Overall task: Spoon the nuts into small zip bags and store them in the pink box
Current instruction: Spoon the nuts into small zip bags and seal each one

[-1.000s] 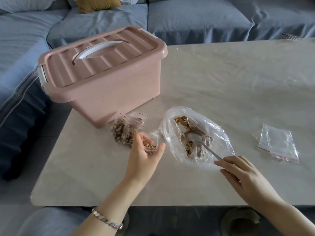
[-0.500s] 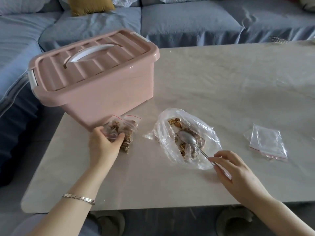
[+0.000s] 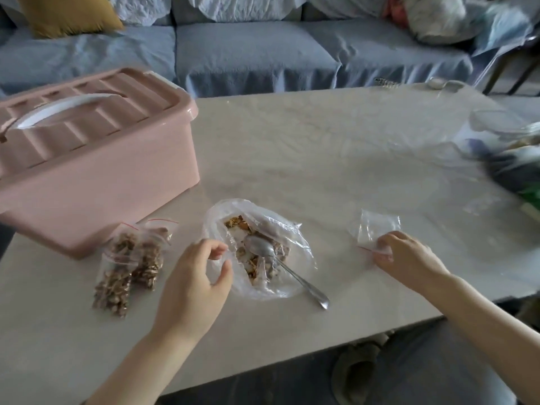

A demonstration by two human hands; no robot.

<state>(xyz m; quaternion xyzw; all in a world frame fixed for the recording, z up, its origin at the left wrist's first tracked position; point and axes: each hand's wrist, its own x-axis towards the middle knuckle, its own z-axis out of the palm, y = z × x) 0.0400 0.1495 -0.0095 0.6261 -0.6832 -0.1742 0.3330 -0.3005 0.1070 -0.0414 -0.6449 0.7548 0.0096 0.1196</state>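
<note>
The pink box (image 3: pixel 96 176) stands at the table's left with its lid closed. In front of it lie filled small zip bags (image 3: pixel 128 264) of nuts. A large clear bag of nuts (image 3: pixel 257 249) lies open in the middle, and the metal spoon (image 3: pixel 280 266) rests in it, handle pointing toward me. My left hand (image 3: pixel 195 282) hovers with loosely curled fingers at that bag's left edge and holds nothing. My right hand (image 3: pixel 406 258) pinches the near edge of an empty small zip bag (image 3: pixel 377 229) to the right.
The pale table (image 3: pixel 321 147) has its near edge close to my arms. Blurred bags and a clear container (image 3: pixel 508 150) sit at the right edge. A blue sofa (image 3: pixel 257 54) with a yellow cushion runs behind the table.
My left hand left a filled bag by the pink box and moved right to the big bag. My right hand let go of the spoon and took the empty zip bag.
</note>
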